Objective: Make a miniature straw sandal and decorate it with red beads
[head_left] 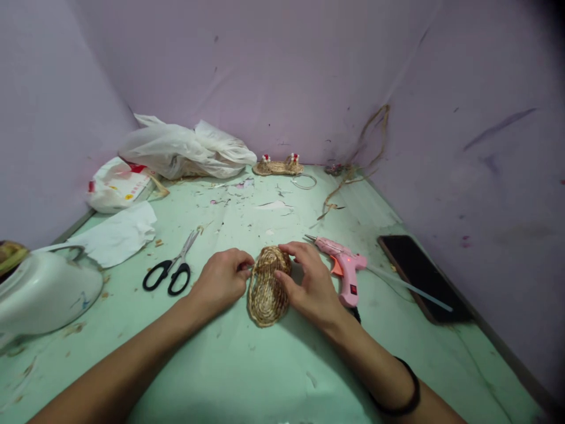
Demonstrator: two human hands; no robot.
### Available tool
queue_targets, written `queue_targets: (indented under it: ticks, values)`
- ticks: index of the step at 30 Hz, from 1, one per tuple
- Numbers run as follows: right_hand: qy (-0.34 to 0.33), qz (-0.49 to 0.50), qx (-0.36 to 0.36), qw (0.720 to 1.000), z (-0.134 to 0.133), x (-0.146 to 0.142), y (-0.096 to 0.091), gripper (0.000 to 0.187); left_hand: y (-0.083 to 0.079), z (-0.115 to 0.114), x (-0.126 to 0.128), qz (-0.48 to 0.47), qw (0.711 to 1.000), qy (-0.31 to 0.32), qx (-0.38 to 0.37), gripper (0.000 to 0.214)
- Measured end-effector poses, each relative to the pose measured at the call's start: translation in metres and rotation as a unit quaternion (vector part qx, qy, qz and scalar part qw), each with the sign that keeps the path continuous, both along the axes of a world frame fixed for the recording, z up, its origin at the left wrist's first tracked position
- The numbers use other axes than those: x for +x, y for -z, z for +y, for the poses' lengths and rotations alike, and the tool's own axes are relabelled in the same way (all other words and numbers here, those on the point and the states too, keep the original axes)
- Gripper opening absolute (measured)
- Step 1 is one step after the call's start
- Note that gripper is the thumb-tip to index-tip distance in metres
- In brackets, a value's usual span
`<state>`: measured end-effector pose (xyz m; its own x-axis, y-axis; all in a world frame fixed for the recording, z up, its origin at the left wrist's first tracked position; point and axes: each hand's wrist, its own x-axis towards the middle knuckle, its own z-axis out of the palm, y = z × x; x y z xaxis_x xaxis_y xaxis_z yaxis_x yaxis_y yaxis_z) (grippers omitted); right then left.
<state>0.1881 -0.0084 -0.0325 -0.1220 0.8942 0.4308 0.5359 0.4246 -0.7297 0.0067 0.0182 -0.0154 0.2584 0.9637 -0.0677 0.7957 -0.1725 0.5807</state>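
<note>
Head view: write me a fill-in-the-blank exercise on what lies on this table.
1. Both hands, left hand and right hand, hold a small woven straw ____.
2. The glue gun beside the right hand is ____ in colour.
3. The scissors have ____ handles.
4. The dark phone lies to the ____ of the glue gun.

Missing words: sandal; pink; black; right

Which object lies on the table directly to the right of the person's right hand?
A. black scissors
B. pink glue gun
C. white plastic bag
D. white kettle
B: the pink glue gun lies just beside the right hand, while the scissors lie to the left of the left hand, on the other side of the woven straw piece.
</note>
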Motion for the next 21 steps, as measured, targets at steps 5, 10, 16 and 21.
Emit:
queue_targets:
  ticks: [5, 10, 16, 21]
  values:
    - [-0.005, 0.017, 0.007, 1.000, 0.001, -0.002, 0.004, 0.032, 0.002, -0.001, 0.004, 0.015, 1.000, -0.004, -0.005, 0.017]
    - [0.009, 0.019, 0.028, 0.999, 0.000, -0.003, 0.003, 0.031, 0.001, -0.002, 0.006, 0.026, 1.000, -0.010, -0.013, 0.019]
    - [0.035, 0.015, -0.031, 0.999, -0.002, -0.001, 0.003, 0.046, -0.008, -0.004, 0.004, 0.033, 0.999, -0.012, -0.024, 0.024]
    - [0.033, 0.042, -0.134, 0.990, 0.001, 0.001, 0.006, 0.055, -0.016, -0.018, 0.010, 0.097, 0.994, -0.015, -0.043, 0.026]
